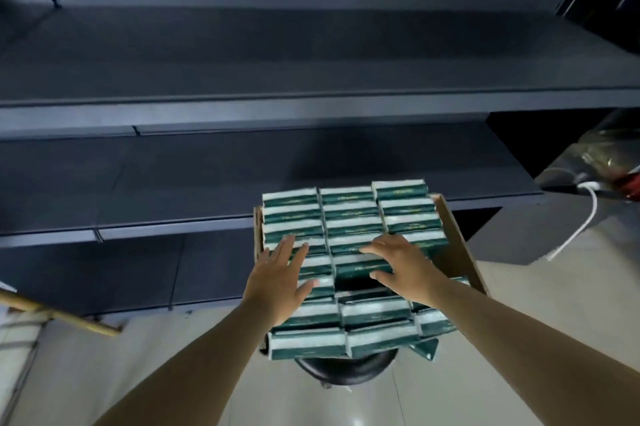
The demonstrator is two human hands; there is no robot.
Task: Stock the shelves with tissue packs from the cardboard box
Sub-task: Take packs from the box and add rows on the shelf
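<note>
Since both hands sit right on the packs (pixel 349 214), the coming lift turns on how those packs lie: each has its long axis running left to right, and they are stacked on edge in three columns from near to far inside the box (pixel 460 252). The right hand (pixel 401 269) is nearer the middle column, its fingers bent over the far edge of one pack (pixel 360 266) and its thumb at the near edge, by a dark gap just nearer in that column; it looks to be starting a grip, though whether it has closed firmly I cannot tell. The left hand (pixel 280 273) lies flat with fingers straight and spread on the left column, holding nothing.

The box rests on a dark round stool (pixel 346 370), with its far end overlapping the lower shelf (pixel 173 183). An upper shelf (pixel 277 54) lies farther off, and neither shelf shows any packs. Likely the pack must come up and then go far and left; nothing stands between. A wooden stick (pixel 59 314) lies at left, and a white cable (pixel 581 221) at right.
</note>
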